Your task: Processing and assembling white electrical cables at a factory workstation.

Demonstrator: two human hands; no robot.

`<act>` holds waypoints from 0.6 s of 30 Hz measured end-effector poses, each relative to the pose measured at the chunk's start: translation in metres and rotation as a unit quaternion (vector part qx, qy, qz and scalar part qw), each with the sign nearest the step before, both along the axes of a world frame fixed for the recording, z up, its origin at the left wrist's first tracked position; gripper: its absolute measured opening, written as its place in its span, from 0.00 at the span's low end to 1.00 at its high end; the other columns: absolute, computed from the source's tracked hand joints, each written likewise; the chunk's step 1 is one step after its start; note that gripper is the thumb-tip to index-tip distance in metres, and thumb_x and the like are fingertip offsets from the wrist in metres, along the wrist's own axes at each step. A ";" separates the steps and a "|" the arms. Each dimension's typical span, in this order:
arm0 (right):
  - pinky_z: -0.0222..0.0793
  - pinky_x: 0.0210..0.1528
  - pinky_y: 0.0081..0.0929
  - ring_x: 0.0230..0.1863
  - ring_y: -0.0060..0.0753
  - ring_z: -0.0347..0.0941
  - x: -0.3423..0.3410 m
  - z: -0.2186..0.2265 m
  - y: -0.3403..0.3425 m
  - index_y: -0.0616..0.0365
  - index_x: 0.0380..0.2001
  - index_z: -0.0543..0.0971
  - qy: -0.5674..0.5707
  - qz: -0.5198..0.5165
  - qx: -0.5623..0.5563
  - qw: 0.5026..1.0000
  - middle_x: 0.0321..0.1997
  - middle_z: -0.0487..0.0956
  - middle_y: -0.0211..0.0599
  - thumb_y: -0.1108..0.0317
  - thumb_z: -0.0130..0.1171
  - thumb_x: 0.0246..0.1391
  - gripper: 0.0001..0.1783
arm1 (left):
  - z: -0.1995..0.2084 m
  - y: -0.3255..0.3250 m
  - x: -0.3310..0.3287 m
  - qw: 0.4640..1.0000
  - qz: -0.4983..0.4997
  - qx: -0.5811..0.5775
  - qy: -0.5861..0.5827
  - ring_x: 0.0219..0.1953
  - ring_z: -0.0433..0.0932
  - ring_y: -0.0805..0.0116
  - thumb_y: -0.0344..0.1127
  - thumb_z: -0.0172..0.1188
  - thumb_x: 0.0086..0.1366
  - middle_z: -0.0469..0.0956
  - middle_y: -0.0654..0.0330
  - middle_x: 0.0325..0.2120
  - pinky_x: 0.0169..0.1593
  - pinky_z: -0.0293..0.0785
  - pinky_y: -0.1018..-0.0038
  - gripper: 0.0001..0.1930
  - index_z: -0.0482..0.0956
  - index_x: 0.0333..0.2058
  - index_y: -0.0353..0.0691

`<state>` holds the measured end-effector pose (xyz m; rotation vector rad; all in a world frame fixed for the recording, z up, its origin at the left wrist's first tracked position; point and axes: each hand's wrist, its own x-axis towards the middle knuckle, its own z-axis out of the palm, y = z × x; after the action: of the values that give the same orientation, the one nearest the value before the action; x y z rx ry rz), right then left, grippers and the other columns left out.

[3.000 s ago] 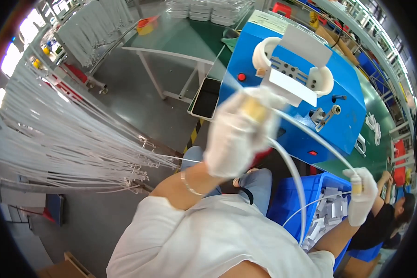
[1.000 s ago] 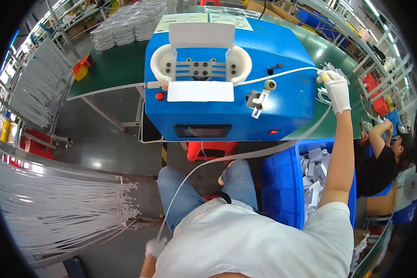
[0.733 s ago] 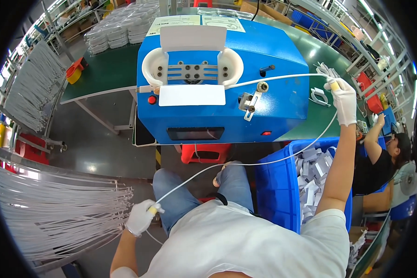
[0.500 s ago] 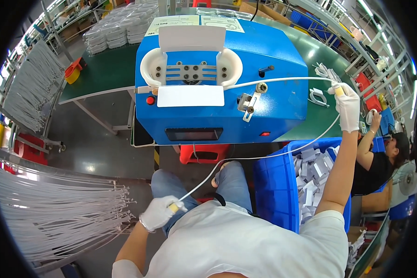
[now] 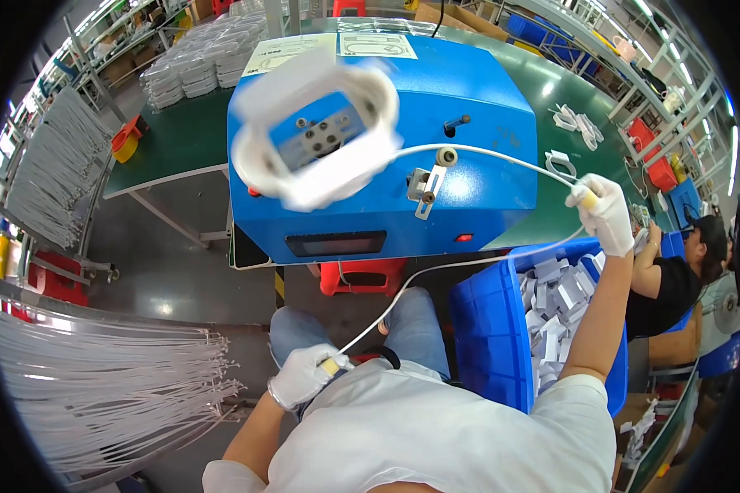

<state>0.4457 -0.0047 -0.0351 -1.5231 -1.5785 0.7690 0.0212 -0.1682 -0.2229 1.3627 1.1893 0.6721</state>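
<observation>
My left hand (image 5: 302, 375), in a white glove with a yellow-covered fingertip, is closed on a thin white cable (image 5: 501, 162) low over my lap. From there the cable loops up to my right hand (image 5: 607, 215), gloved the same way and closed round it at the machine's right. Beyond that hand it runs left to the white winding head (image 5: 251, 156) on the front of a blue machine (image 5: 493, 107). The head is tilted and smeared by motion, with white flaps on its upper and lower sides. A short post and a metal bracket (image 5: 423, 185) sit beside it.
A blue bin (image 5: 489, 337) of folded white paper pieces stands by my right arm. Coiled cables (image 5: 580, 127) lie on the green table (image 5: 173, 152). Many cables (image 5: 123, 386) hang at my left. Clear plastic trays (image 5: 185, 70) are stacked behind; a co-worker (image 5: 666, 287) sits at right.
The winding head has gone from level and sharp to tilted and blurred. My right hand has come lower and slightly left with the cable; my left hand has moved right.
</observation>
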 end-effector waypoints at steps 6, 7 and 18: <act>0.46 0.10 0.12 0.07 0.11 0.55 -0.017 0.003 0.008 0.60 0.20 0.74 -0.006 0.052 -0.018 0.998 0.12 0.68 0.24 0.65 0.58 0.53 0.13 | -0.008 0.006 0.021 0.997 -0.068 0.026 -0.001 0.34 0.79 0.70 0.27 0.61 0.57 0.80 0.56 0.31 0.41 0.73 0.76 0.07 0.79 0.35 0.36; 0.46 0.10 0.12 0.07 0.11 0.55 -0.017 0.002 0.008 0.60 0.20 0.74 -0.004 0.051 -0.018 0.999 0.12 0.68 0.24 0.65 0.58 0.53 0.13 | -0.008 0.005 0.024 0.997 -0.069 0.026 0.001 0.34 0.79 0.70 0.27 0.61 0.57 0.80 0.56 0.31 0.41 0.73 0.76 0.07 0.79 0.35 0.36; 0.52 0.11 0.13 0.09 0.16 0.66 -0.055 0.005 -0.012 0.63 0.22 0.75 0.052 0.119 -0.073 0.989 0.19 0.76 0.31 0.67 0.60 0.50 0.10 | -0.008 0.004 0.047 0.996 -0.063 -0.058 -0.035 0.37 0.78 0.72 0.32 0.59 0.61 0.80 0.56 0.34 0.44 0.73 0.77 0.11 0.79 0.43 0.36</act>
<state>0.3907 -0.0163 -0.0298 -1.3858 -1.6755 1.1020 0.0684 -0.1639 -0.2313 1.2954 1.0595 0.5487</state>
